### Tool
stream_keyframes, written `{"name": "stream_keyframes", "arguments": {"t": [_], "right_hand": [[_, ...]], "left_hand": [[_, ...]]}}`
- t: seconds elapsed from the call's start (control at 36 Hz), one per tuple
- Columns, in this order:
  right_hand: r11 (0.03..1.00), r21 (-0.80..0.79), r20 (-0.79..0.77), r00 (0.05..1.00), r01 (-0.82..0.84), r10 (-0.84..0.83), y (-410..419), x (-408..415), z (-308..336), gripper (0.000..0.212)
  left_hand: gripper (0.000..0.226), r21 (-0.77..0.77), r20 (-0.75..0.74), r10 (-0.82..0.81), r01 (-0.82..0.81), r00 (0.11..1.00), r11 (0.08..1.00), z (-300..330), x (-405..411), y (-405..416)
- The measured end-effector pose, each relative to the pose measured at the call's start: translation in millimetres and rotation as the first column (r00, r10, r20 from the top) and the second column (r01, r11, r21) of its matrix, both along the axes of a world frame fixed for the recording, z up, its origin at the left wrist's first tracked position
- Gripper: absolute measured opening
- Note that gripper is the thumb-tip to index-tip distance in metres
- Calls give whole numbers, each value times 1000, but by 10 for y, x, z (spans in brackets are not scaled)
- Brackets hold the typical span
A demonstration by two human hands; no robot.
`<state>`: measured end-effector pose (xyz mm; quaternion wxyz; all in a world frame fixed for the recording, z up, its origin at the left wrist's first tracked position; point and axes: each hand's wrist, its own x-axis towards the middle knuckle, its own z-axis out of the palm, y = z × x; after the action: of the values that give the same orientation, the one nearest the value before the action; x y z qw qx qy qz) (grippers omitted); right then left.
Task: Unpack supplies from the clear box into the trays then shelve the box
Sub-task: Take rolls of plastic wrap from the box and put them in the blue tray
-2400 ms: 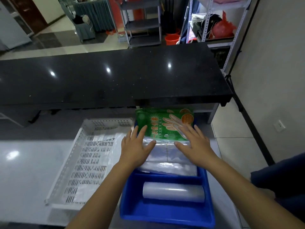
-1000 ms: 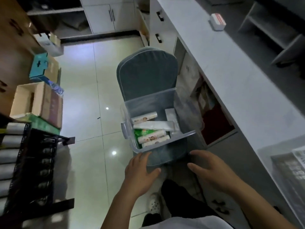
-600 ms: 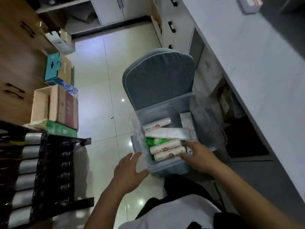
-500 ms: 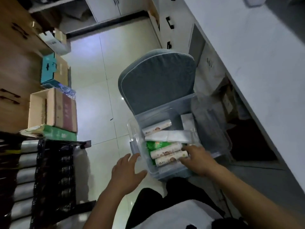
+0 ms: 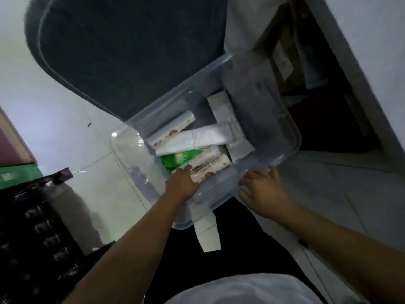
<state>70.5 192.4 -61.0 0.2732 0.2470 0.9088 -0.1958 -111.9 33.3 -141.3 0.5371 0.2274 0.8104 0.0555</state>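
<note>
The clear box (image 5: 292, 137) stands open on a grey-cushioned chair (image 5: 131, 51), right below me. Inside lie several white tissue packs (image 5: 172, 130), a green pack (image 5: 182, 155), a folded white plastic bag (image 5: 203, 139) across them and a flat white pack (image 5: 221, 106) at the far side. My left hand (image 5: 182, 183) reaches over the near wall, fingers on the ends of the nearest tissue packs (image 5: 210, 165); whether it grips one is hidden. My right hand (image 5: 263, 189) lies with spread fingers against the box's near right rim.
A white strip (image 5: 208, 233) hangs below the box's near corner. A grey counter (image 5: 377, 51) with dark open cupboards runs along the right. A black rack (image 5: 32, 238) and a green carton (image 5: 17, 175) stand at the left, on the pale tiled floor (image 5: 54, 106).
I have leaned much closer to the box. My right hand has come out of the box to its near rim, and my left hand has gone from outside the box in onto the tissue packs.
</note>
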Motion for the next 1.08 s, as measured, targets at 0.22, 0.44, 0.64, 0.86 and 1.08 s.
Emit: {"name": "stream_keyframes", "arguments": {"t": [0.22, 0.44, 0.64, 0.86, 1.08], "right_hand": [[981, -13, -279, 941, 196, -192, -166, 131, -328, 14], [970, -70, -384, 891, 235, -243, -200, 224, -453, 12], [965, -131, -287, 923, 226, -255, -132, 140, -329, 26], [602, -540, -77, 678, 588, -731, -43, -404, 48, 50], [-138, -808, 399, 359, 573, -843, -54, -941, 386, 67]], "left_hand": [[64, -41, -29, -97, 95, 995, 995, -809, -122, 208], [49, -65, -150, -151, 143, 977, 988, -1109, -94, 262], [49, -85, -128, -188, 178, 974, 980, -874, -103, 259], [48, 135, 274, 367, -413, 889, 900, 212, -230, 228], [32, 36, 583, 602, -758, 545, 651, 1181, -365, 131]]}}
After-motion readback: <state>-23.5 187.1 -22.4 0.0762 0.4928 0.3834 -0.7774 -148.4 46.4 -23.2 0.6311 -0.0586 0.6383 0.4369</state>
